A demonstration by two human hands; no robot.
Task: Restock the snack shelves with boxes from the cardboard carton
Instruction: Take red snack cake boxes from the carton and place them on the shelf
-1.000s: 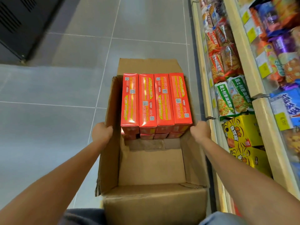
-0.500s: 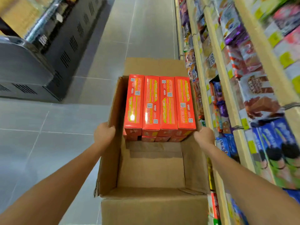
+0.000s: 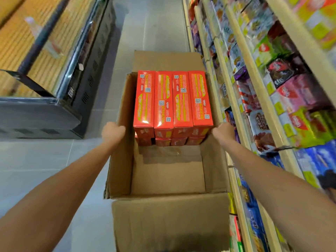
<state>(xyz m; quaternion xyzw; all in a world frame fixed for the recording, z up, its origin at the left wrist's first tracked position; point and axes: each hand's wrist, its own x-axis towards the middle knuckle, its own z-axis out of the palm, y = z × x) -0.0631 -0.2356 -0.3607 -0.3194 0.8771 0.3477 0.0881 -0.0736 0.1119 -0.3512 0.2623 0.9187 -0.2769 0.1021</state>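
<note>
The left hand [image 3: 112,130] grips the top edge of the left wall of the open brown cardboard carton [image 3: 123,160], with the fingers curled over the rim and mostly hidden. The carton appears to be held up between the two hands, above the floor.

Inside it, the glossy red-orange rectangular snack boxes [image 3: 172,102] fill the far end. They lie four abreast from the left wall to the right wall, with a second layer showing beneath. The near end is bare cardboard down to the bottom. The right hand [image 3: 222,132] grips the top edge of the right wall in the same way, level with the boxes' near ends.

Judging by the load, the carton will be nose-heavy, since the weight sits at its far end. Its thin walls will flex, so a hold low under the far corners would be steadier. The snack boxes look light, stiff and rather slick. Each is best pinched across its narrow sides at the exposed near end and slid back into the free space. A hard squeeze could dent the card.

A dark chest freezer with a sloped glass lid [image 3: 45,115] stands on the left. Pale grey floor tiles [image 3: 154,30] run down the aisle. On the right stand cream-edged snack shelves [image 3: 266,96], crowded with packets and yellow price tags, close beside the carton's right wall.
</note>
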